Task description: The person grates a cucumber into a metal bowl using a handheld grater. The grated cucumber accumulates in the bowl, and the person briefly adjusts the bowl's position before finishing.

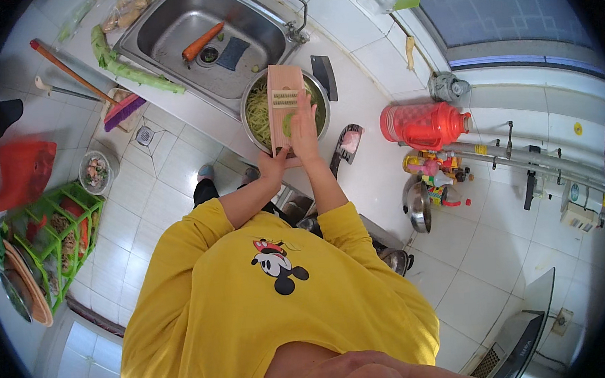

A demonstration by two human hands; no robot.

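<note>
A white tiled table (378,177) carries a round, shiny steel bowl (319,91) of pale green shreds, just beside a steel sink (168,24) in which an orange carrot (201,43) lies. Across the bowl rests a long, flat, pale wooden grater (281,93) with a slotted blade band near its far end. The left hand (273,166) has its fingers closed around the grater's near end, while the right hand (304,128) lies flat with fingers stretched out, pressing a small green vegetable piece (287,124) against the grater's face.
</note>
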